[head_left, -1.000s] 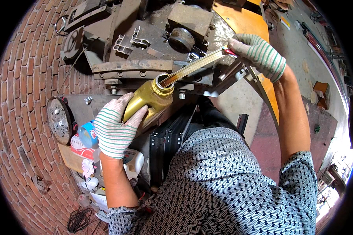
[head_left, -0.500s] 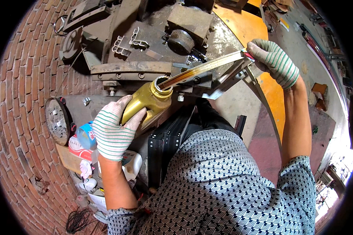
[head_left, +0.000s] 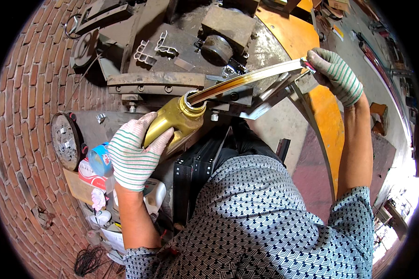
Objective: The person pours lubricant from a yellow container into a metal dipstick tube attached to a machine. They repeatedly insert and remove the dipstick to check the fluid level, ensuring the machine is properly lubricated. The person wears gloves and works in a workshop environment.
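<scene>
My left hand [head_left: 134, 153], in a white glove with green stripes, is wrapped round a gold plastic bottle [head_left: 174, 122]. The bottle leans to the upper right with its uncapped mouth facing up. A long, narrow, shiny strip [head_left: 256, 76] runs from inside the mouth up to the right. Its lower stretch is coated amber-brown; the upper stretch is pale. At its top end, beside a small red and green patch, my gloved right hand [head_left: 336, 76] pinches it between thumb and fingers. The strip's lower tip is hidden in the bottle.
Ahead stands a greasy machine with a round block [head_left: 217, 50] and two cut metal profiles [head_left: 165, 44]. A curved yellow panel [head_left: 328, 121] passes on the right. Dark profiles [head_left: 191, 186] stand by my body. At left are a round tray [head_left: 65, 139], a blue-labelled container [head_left: 99, 159] and a brick wall.
My right hand has moved slightly to the right, drawing more of the strip out of the bottle. My left hand and the bottle have hardly moved.
</scene>
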The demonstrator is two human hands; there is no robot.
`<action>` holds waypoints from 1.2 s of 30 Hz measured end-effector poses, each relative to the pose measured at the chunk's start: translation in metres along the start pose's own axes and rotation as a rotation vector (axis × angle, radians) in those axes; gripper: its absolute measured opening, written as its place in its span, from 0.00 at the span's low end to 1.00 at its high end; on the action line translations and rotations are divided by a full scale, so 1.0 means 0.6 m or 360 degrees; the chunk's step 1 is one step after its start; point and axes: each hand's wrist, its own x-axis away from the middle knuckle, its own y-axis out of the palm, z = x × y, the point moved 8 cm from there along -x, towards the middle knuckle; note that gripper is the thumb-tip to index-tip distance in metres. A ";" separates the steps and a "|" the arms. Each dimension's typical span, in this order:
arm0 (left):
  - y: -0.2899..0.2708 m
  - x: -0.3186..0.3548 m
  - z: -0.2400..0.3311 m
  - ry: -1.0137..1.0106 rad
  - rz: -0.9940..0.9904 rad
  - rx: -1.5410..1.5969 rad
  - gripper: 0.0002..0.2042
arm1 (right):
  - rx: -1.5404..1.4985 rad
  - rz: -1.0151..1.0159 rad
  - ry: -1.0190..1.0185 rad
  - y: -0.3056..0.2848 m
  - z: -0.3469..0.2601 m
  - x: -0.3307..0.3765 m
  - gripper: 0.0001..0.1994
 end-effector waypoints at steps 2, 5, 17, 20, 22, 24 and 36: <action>0.000 -0.001 0.001 -0.0009 -0.0004 0.0006 0.18 | 0.0009 0.0097 0.0004 -0.005 0.002 0.008 0.18; -0.001 -0.001 0.000 0.0030 0.0042 0.0001 0.21 | -0.0078 0.0102 0.0007 -0.013 0.009 0.014 0.18; -0.004 -0.002 0.000 -0.0005 0.0015 0.0020 0.19 | -0.0379 0.0182 0.0067 -0.036 0.082 0.054 0.15; -0.006 0.000 0.001 0.0027 0.0031 -0.0001 0.19 | -0.0471 0.0250 0.0099 -0.037 0.092 0.068 0.15; -0.006 0.000 -0.001 -0.0004 0.0016 -0.0006 0.18 | -0.0458 0.0296 0.0116 -0.045 0.100 0.078 0.14; -0.007 -0.001 -0.002 -0.0019 0.0005 -0.0006 0.18 | -0.0512 0.0310 0.0135 -0.059 0.118 0.087 0.14; -0.004 0.002 -0.007 -0.0026 0.0009 0.0018 0.18 | -0.0456 0.0584 0.0141 -0.104 0.135 0.127 0.13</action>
